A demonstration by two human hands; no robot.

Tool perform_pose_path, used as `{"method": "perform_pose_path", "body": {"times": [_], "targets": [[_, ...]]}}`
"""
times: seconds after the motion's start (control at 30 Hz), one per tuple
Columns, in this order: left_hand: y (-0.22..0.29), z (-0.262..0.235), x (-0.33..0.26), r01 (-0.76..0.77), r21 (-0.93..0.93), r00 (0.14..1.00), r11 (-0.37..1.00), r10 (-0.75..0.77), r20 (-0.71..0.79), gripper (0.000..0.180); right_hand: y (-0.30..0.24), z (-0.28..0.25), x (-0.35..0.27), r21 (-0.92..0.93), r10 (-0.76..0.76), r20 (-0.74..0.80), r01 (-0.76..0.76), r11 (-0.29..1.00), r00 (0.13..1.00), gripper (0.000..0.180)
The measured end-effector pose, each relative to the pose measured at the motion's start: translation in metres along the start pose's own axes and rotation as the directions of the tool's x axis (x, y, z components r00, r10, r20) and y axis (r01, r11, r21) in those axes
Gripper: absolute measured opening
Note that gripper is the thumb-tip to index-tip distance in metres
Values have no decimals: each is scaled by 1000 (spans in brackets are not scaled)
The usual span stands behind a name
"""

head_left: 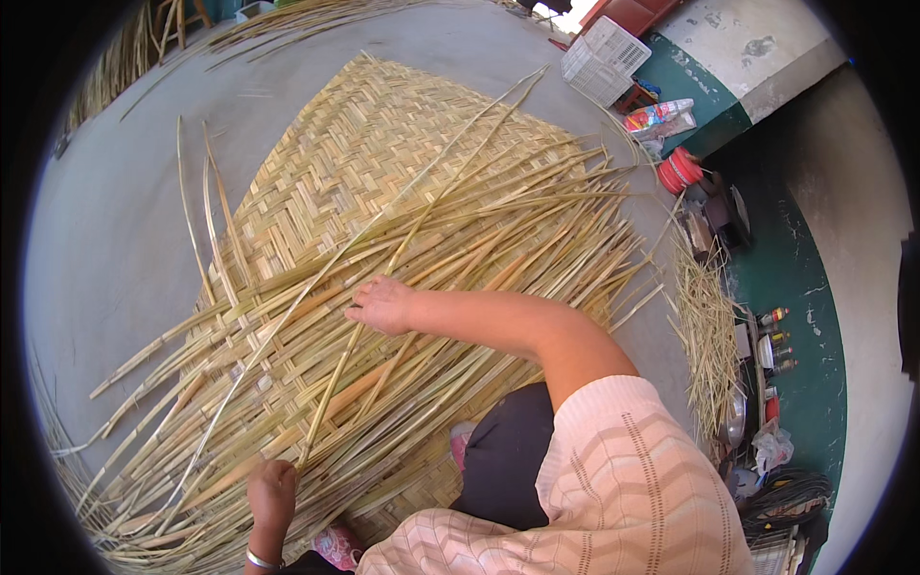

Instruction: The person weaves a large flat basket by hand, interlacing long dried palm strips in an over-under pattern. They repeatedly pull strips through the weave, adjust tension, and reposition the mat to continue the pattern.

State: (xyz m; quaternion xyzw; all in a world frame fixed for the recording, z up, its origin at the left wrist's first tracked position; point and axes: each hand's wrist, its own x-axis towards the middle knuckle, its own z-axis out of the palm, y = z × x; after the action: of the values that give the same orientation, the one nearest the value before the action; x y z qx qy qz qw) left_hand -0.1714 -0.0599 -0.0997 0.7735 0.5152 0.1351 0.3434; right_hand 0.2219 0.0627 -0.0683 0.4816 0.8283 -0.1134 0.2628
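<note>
A large mat [326, 172] woven in a herringbone pattern lies on the floor, with many loose reed strips [508, 273] spread across its near part. My right hand [380, 305] reaches over the pile, its fingers closed on a long reed strip [331, 388] that slants from upper right to lower left. Lower down, my left hand [272, 494] has its fingers curled at the lower part of that same strip; the exact grip is partly hidden. Some strips [216, 230] stick out past the mat's left edge.
More reeds lie at the far edge [287, 29] and in a heap [707, 335] on the right. By the green-painted wall stand a white plastic crate [604, 59], a red spool [678, 171], small bottles [774, 316] and a black coil of cable [786, 500]. My shoe [337, 546] is near the mat.
</note>
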Motion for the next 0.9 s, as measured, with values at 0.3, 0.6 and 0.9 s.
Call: {"method": "perform_pose_path", "body": {"times": [0.3,0.6,0.9], "targets": [[-1,3,-6,-65,157,991,985,45,127,22,28,34,13,-42,30,-39,-31,999,999,21],[-13,-31,-8,314,-348,947,883,-319,45,6,26,-43,-23,-1,75,-168,-76,997,983,14],[-83,-302,-79,-218,441,960,871,273,-65,13,13,-92,-54,176,-5,-319,65,982,948,27]]}}
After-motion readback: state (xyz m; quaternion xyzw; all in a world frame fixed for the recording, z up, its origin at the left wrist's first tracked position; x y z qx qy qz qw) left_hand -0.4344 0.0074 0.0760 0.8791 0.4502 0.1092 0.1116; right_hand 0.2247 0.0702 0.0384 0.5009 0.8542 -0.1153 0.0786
